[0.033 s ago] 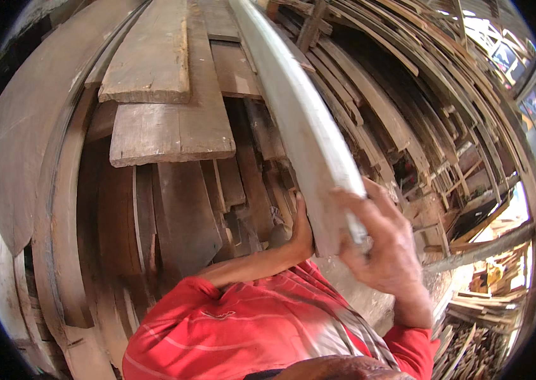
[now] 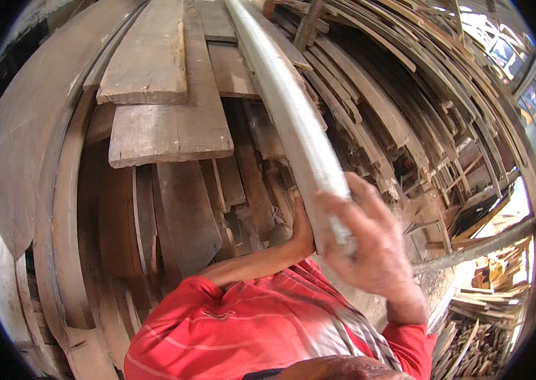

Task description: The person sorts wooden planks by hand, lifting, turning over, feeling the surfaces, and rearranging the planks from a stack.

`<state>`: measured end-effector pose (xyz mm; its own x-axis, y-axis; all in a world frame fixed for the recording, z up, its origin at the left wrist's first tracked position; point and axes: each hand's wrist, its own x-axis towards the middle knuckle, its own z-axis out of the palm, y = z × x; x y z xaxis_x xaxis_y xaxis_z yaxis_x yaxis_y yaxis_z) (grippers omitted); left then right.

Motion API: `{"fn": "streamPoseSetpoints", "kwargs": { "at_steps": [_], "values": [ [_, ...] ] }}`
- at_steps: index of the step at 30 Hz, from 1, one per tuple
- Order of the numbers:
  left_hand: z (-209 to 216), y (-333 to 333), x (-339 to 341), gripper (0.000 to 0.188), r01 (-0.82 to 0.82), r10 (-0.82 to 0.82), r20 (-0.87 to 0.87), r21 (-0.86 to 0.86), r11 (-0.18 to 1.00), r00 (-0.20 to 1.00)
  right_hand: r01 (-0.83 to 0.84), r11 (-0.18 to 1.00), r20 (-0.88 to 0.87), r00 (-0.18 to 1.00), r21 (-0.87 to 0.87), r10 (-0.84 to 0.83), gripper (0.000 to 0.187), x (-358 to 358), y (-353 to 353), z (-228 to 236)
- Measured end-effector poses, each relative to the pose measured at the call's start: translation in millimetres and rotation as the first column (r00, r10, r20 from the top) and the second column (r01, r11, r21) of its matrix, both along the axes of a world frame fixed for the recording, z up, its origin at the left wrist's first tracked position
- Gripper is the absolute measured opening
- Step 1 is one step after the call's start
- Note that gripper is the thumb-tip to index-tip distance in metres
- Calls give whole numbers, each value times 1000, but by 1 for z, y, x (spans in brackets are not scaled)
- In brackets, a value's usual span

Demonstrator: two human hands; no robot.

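A long pale wooden plank runs from the far top edge down to just in front of my red shirt. Its near end lies between my two hands. My left hand presses against the left side of that end, thumb pointing up along it; its other fingers are hidden by the wood. From the right, my right hand is bent over the plank's upper face and edge, slightly smeared by motion. Left of the plank, two wide, rough boards lie stacked with their cut ends toward me.
Large curved-looking boards stand along the left. More dark planks lie below the stacked boards. Long timber is racked on the right, with a rail crossing below it. A heap of wood offcuts lies at lower right.
The plank's near end has shifted a little left and rolled, so its broad face looks narrower. My right hand has moved left with it; the left hand has barely moved.
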<state>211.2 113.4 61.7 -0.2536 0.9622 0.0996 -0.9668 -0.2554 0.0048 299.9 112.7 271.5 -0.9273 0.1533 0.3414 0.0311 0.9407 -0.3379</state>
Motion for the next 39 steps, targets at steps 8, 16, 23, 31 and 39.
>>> {"fn": "streamPoseSetpoints", "kwargs": {
  "at_steps": [8,16,23,31,39],
  "values": [
    [0,-20,-29,81,-167,152,-149,-92,982,977,-487,837,5,865,251,502,49,-49,-62,-104],
    [-20,-70,-38,81,-308,254,-237,-228,924,938,-452,888,197,866,-88,460,94,-40,8,-99],
    [-29,-113,-46,82,-432,334,-309,-343,834,891,-450,892,194,880,48,433,83,-20,29,-135],
    [-16,-164,-66,82,-560,434,-384,-329,760,815,-475,871,-13,877,123,480,65,-12,46,-155],
    [43,-179,-59,56,-729,-63,-823,-533,430,565,-537,834,-87,831,128,549,63,-8,60,-156]
  ]
}}
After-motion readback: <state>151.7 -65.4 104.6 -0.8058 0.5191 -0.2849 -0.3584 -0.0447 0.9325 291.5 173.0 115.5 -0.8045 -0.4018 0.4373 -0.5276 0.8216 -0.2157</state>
